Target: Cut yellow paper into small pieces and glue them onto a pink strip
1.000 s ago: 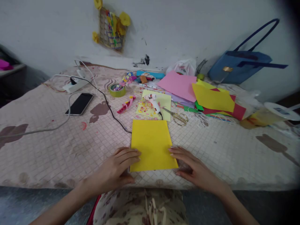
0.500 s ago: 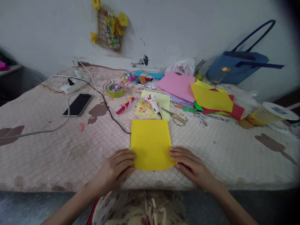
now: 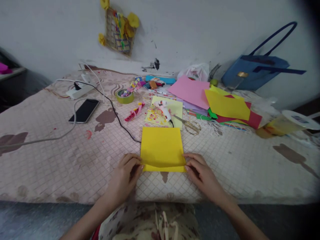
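A sheet of yellow paper (image 3: 162,145) lies on the patterned tablecloth in front of me, with its near edge turned up into a narrow strip across the width. My left hand (image 3: 128,171) pinches the left end of that strip between thumb and fingers. At the opposite end, my right hand (image 3: 200,169) pinches the strip the same way. Just past the sheet's far edge, a white glue gun (image 3: 163,110) rests on a pale yellow sheet (image 3: 177,110) scattered with small scraps. Gold-handled scissors (image 3: 192,126) lie to its right.
A black cord (image 3: 117,115) runs from a white power strip (image 3: 80,90) to beneath the yellow paper. The phone (image 3: 84,111) lies left, green tape (image 3: 125,96) further back. Coloured sheets (image 3: 227,105), white string (image 3: 215,128), a plastic tub (image 3: 287,123) and a blue bag (image 3: 255,73) occupy the right.
The near edge of the yellow paper, flat or slightly curved before, is now folded up into a strip. Both hands went from resting flat at the sides to pinching its ends.
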The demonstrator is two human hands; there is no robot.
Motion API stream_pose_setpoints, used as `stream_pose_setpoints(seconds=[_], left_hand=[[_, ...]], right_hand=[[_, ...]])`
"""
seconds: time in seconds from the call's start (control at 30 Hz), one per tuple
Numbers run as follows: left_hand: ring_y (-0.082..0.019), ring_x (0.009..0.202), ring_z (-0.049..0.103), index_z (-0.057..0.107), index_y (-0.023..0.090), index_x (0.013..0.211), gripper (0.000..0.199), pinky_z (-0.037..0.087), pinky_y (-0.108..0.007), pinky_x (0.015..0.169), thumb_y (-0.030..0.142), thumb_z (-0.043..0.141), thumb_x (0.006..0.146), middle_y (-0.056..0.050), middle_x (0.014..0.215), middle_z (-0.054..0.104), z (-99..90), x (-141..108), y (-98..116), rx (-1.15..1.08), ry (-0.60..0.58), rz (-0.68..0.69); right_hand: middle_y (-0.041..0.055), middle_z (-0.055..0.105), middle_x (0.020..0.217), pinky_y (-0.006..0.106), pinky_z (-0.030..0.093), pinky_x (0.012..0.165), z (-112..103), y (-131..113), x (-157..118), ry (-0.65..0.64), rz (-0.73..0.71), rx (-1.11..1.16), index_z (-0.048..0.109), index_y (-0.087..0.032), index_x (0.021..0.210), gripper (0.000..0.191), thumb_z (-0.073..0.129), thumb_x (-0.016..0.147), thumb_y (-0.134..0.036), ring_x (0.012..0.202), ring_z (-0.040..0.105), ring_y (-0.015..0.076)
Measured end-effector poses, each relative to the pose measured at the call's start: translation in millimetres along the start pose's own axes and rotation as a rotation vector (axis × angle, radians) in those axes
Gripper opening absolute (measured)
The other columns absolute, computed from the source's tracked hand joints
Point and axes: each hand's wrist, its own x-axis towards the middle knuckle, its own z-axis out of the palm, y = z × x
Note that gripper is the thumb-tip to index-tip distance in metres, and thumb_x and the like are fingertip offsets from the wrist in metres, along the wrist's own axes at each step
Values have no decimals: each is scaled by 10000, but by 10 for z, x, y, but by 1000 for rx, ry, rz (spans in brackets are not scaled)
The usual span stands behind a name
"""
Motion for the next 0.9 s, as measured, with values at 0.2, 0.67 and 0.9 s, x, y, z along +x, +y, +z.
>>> stream_pose_setpoints(seconds=[0.2, 0.67, 0.9], left_hand=[[-192, 925, 513, 558, 172, 787, 86, 449, -346, 802, 223, 508, 834, -76, 972, 554, 0, 5, 21, 3, -17, -17], [-200, 928, 522, 578, 178, 864, 99, 453, -358, 802, 249, 517, 831, -75, 978, 571, 18, 38, 62, 28, 3, -30], [-201, 894, 521, 499, 175, 661, 185, 459, -362, 770, 250, 507, 829, -73, 944, 571, 62, 57, 42, 71, 43, -34]], right_hand=[[101, 528, 1105, 413, 446, 852, -17, -22, -2, -4, 20, 5, 523, -208, 763, 140, 434, 870, -193, 1027, 500, 238], [89, 522, 1097, 411, 433, 853, 1, -39, 36, -9, 44, 17, 510, -207, 730, 118, 490, 847, -198, 1034, 487, 241], [92, 520, 1088, 415, 446, 827, 40, -33, 42, 36, 31, -28, 492, -207, 714, 118, 500, 829, -180, 1021, 485, 252]])
